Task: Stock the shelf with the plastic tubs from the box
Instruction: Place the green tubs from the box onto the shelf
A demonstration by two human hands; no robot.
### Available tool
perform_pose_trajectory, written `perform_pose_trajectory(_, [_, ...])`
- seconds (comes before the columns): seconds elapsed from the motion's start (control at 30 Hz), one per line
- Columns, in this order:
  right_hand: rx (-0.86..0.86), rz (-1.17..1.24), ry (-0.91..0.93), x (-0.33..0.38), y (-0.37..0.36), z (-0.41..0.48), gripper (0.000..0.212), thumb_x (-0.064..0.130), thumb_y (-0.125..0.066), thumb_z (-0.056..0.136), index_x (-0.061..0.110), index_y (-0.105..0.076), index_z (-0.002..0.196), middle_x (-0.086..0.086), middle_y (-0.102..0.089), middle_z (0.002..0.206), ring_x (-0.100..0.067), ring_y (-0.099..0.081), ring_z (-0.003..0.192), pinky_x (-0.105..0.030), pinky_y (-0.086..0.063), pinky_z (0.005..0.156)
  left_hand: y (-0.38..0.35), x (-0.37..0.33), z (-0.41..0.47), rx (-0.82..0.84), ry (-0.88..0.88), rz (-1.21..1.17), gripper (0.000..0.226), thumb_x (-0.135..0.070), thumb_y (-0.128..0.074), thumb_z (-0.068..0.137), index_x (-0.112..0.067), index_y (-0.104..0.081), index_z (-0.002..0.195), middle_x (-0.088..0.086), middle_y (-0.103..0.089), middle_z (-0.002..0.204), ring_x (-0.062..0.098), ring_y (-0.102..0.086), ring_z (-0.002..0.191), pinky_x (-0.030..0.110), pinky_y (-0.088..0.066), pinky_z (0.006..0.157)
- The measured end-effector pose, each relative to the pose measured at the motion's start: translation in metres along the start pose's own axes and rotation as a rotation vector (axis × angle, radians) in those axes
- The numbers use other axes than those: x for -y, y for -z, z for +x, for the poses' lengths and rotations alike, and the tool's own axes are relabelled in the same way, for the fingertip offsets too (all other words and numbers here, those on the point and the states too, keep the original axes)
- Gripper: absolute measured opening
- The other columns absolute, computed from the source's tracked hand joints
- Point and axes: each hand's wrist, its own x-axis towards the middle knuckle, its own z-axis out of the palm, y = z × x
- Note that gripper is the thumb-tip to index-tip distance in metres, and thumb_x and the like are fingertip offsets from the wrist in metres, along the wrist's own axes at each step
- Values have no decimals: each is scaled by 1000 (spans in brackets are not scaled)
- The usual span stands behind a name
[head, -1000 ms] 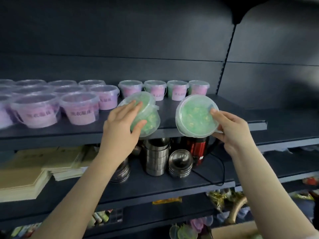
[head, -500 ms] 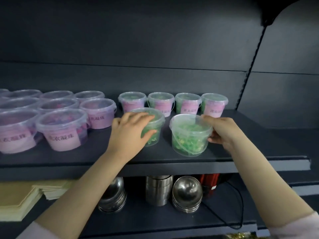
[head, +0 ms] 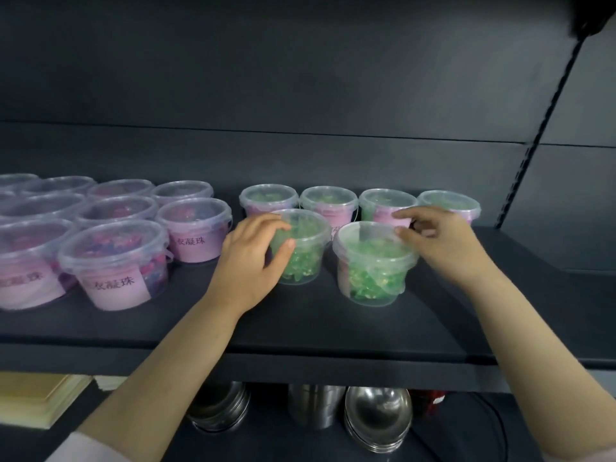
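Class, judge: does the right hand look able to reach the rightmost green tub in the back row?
Probably yes: the right hand is at the rim of the front tub, and the back tub stands just behind its fingers, nothing between.

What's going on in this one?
A person is stocking a dark shelf with clear tubs of green beads. The left hand grips the left green tub, and the right hand pinches the far rim of the right green tub. Both tubs stand upright on the shelf, in front of a back row of four green tubs, with purple tubs to the left.
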Motion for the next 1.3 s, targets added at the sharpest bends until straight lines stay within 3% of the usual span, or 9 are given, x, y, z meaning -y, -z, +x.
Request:
perform_pose_trajectory(0.07, [-213, -46, 136, 1, -2, 1, 10, 22, -65, 89, 21, -71, 96, 6, -67, 98, -14, -56, 85, -25, -47, 81, 0, 2, 1, 8, -8, -24, 39, -48, -40, 93, -26, -59, 119, -11, -55, 126, 11, -46, 122, 41, -34, 106])
perform_pose_trajectory(0.23, [131, -84, 285, 3, -8, -10, 16, 43, -64, 84, 29, -72, 88, 18, -67, 96, -1, -57, 98, -18, -40, 82, 6, -2, 2, -47, -40, -87, 37, -41, -42, 95, -26, -64, 119, -13, -60, 119, 12, -49, 116, 45, -36, 102])
perform_pose_trajectory(0.37, [281, 91, 226, -14, 4, 8, 22, 16, -52, 84, 21, -72, 91, 11, -67, 108, -4, -58, 110, -25, -44, 93, 16, -10, -5, -171, -117, -273, 37, -15, -43, 89, -15, -61, 121, -7, -65, 115, 9, -55, 113, 36, -41, 100])
perform_pose_trajectory(0.53, [96, 162, 205, -35, -1, 12, 32, 10, -47, 85, 25, -73, 93, 7, -68, 113, -14, -54, 116, -12, -40, 91, 14, -4, -6, -58, 26, -149, 30, -36, -51, 80, -25, -61, 106, -15, -56, 111, 11, -46, 111, 41, -40, 99])
perform_pose_trajectory(0.6, [67, 139, 204, -40, -1, 10, 18, 28, -56, 92, 28, -72, 99, 9, -68, 112, -15, -54, 113, -14, -41, 89, 11, -9, -7, -70, -33, -44, 31, -46, -56, 81, -27, -64, 104, -16, -53, 109, 14, -41, 108, 41, -36, 100])
perform_pose_trajectory(0.73, [178, 133, 269, -39, -6, 4, 59, 73, -58, 72, 27, -68, 108, 15, -63, 119, -1, -52, 119, -17, -40, 100, 10, -14, -9, -78, -54, -72, 35, -46, -51, 87, -28, -62, 115, -16, -55, 119, 11, -39, 117, 40, -30, 106])
perform_pose_trajectory(0.83, [205, 112, 263, -40, -15, 4, 51, 61, -66, 73, 33, -59, 115, 18, -57, 125, -1, -49, 123, -29, -38, 107, 8, -11, -7, -12, 0, -128, 35, -45, -48, 88, -31, -56, 119, -18, -50, 126, 4, -37, 124, 42, -29, 110])
perform_pose_trajectory(1.1, [58, -15, 352, -42, -28, 8, 46, 56, -57, 79, 31, -66, 116, 9, -56, 123, -9, -46, 123, -29, -32, 110, 5, -3, 27, 105, 121, -69, 43, -58, -41, 72, -36, -58, 105, -19, -54, 118, 12, -40, 112, 46, -36, 102])
perform_pose_trajectory(1.3, [124, 17, 303, -46, -32, 11, 34, 42, -55, 90, 33, -53, 123, 10, -47, 139, -3, -35, 135, -29, -28, 114, -5, 9, 18, 58, 23, -37, 45, -51, -37, 85, -36, -54, 125, -21, -47, 133, 9, -29, 133, 40, -17, 112])
